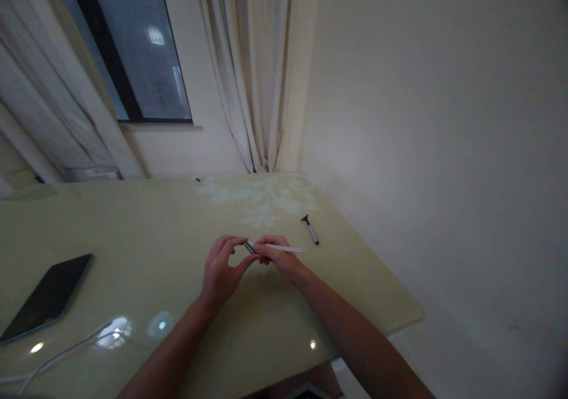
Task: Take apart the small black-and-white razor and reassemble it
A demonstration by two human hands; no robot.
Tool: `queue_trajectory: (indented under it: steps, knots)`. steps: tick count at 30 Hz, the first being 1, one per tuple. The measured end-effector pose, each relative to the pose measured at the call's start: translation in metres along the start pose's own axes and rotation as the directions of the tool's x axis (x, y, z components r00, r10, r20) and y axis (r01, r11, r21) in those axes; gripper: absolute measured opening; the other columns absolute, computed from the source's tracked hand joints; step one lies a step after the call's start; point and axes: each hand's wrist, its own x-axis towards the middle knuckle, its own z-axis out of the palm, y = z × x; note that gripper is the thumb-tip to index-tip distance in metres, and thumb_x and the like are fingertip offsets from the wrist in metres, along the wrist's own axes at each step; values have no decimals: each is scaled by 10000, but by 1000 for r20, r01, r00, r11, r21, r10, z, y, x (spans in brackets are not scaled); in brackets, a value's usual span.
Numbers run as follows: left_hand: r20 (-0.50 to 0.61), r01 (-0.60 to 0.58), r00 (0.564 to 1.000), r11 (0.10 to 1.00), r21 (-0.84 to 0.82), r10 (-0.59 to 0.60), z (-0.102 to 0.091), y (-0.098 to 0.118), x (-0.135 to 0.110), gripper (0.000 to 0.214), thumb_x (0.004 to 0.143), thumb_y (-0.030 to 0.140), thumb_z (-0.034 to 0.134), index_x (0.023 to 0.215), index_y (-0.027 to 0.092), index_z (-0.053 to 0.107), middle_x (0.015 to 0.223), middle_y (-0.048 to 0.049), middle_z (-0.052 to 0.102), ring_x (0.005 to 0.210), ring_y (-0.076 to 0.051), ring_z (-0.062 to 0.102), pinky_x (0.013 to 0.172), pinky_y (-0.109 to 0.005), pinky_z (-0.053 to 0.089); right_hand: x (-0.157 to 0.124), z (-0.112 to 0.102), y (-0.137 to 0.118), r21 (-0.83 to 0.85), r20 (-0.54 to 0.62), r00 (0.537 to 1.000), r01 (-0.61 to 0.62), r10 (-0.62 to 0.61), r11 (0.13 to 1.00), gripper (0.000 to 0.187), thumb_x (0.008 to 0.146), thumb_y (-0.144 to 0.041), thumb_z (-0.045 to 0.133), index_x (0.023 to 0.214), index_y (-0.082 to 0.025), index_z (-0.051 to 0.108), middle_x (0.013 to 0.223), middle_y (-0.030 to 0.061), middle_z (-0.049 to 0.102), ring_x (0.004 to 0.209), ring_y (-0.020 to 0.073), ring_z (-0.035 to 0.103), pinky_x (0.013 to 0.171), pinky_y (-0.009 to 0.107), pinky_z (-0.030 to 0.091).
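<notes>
I'm looking down on a glossy, pale yellow-green tabletop [146,227] with a rounded right corner and a white leafy floral pattern [266,195] along its far part. On the right side I make out a grey-and-black razor [312,232], its head pointing away from me. At far left lies a flat, black rectangular tablet-like device [48,295]; a thin white cable [84,341] trails nearer me. A tiny black object [198,180], too small for me to identify, sits by the far edge.
</notes>
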Motion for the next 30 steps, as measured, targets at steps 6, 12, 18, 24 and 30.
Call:
queue_trajectory:
  steps: [6, 12, 18, 24, 30]
  knots:
    - [95, 112, 990, 988, -109, -101, 0, 4, 3, 367, 849, 430, 799, 1127, 225, 675, 959, -26, 650, 732, -152, 550, 682, -286, 498, 3, -6, 2, 24, -71, 997, -6, 7, 1000, 275, 756, -429, 763, 719, -167, 686, 602, -1, 634, 508, 97, 478, 507, 248, 319]
    - [271, 209, 952, 949, -237, -142, 0, -3, 3, 163, 914, 367, 725, 1002, 231, 702, 840, 8, 636, 689, -132, 537, 663, -260, 465, 6, -13, 2, 64, -110, 985, -126, 132, 990, 263, 722, -407, 748, 698, -177, 623, 562, -31, 582, 459, 82, 461, 471, 230, 301]
    - [370, 281, 914, 919, -277, -168, 4, -6, -2, 248, 866, 377, 771, 1059, 239, 699, 870, 7, 642, 687, -130, 543, 636, -250, 459, 8, -15, 3, 8, -54, 985, -161, 161, 987, 239, 714, -382, 724, 667, -174, 617, 504, -50, 516, 439, 80, 430, 438, 225, 255]
    - [419, 296, 897, 898, -327, -143, 7, -5, -3, 438, 852, 383, 781, 1263, 277, 676, 986, -17, 637, 678, -118, 533, 641, -256, 486, 5, -13, 0, -12, 39, 995, -94, 94, 996, 206, 721, -371, 722, 728, -169, 682, 520, -46, 529, 467, 88, 433, 459, 229, 289]
    - [388, 319, 903, 891, -324, -182, 11, -6, -5, 333, 861, 368, 758, 1170, 252, 708, 992, -19, 620, 659, -107, 518, 609, -242, 468, 4, -10, 2, -33, 23, 996, -83, 83, 996, 184, 713, -349, 710, 704, -169, 676, 523, -32, 553, 474, 91, 450, 462, 230, 287]
